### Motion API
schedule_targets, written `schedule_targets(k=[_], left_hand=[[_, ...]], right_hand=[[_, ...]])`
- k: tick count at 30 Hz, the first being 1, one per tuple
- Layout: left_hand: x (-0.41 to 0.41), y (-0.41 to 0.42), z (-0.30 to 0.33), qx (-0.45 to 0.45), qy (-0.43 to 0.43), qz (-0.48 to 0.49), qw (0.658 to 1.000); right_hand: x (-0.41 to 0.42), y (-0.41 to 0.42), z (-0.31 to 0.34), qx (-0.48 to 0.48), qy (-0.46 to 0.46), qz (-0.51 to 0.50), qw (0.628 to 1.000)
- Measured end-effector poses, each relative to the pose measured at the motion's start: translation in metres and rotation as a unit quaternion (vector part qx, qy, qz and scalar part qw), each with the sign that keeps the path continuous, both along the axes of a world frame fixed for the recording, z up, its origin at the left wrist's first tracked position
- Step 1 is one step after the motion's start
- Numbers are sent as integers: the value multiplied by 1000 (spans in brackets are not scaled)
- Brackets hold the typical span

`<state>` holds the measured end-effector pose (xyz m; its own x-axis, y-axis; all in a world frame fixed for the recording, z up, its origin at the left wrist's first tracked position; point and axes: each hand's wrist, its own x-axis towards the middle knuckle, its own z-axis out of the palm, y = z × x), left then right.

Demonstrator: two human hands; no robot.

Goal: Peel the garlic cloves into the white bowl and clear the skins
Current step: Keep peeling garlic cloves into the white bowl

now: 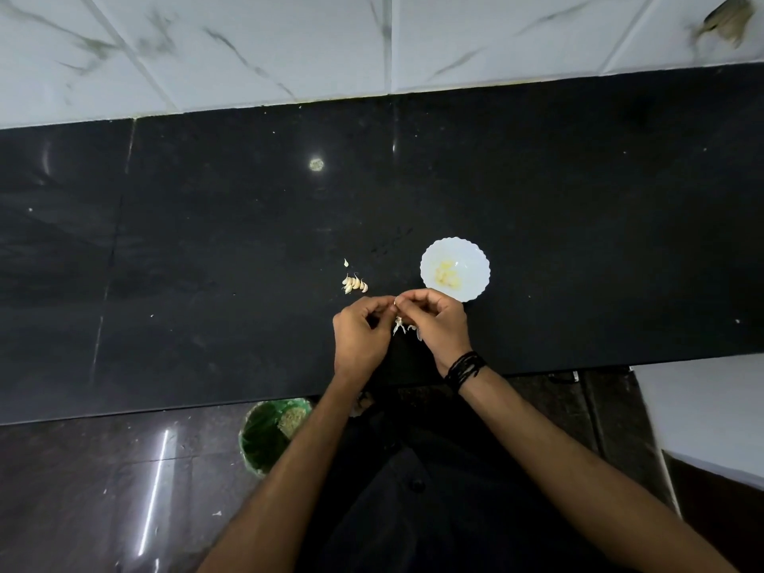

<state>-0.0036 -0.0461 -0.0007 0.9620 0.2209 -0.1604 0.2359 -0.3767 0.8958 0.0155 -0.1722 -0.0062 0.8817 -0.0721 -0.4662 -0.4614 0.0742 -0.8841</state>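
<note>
A white scalloped bowl [473, 258] stands on the black counter and holds several peeled yellowish cloves [447, 276]. Left of it lies a small cluster of unpeeled garlic cloves [354, 284], with one loose piece just above. My left hand [361, 335] and my right hand [439, 320] meet just in front of the bowl, fingertips pinched together on a garlic clove [396, 302] that is mostly hidden. A small heap of white skins [402, 325] lies on the counter between and under my hands.
The black counter [206, 241] runs across the view with a marble-tiled wall behind. A green bin [264, 438] stands on the floor below the counter's front edge, left of my left forearm. A white surface [711, 411] sits at the right.
</note>
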Motion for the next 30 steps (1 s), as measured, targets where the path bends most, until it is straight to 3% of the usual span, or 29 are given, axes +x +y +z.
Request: schedule_targets(k=[7, 16, 21, 30], left_hand=[[2, -2, -3, -121, 4, 57, 991], [2, -6, 2, -202, -3, 62, 978], [0, -4, -2, -193, -27, 42, 980], [1, -9, -4, -170, -41, 51, 983]], right_hand=[[6, -9, 10, 152, 74, 1, 986], [12, -14, 15, 211, 135, 12, 968], [13, -17, 21, 242, 173, 16, 955], [10, -13, 20, 227, 152, 0, 962]])
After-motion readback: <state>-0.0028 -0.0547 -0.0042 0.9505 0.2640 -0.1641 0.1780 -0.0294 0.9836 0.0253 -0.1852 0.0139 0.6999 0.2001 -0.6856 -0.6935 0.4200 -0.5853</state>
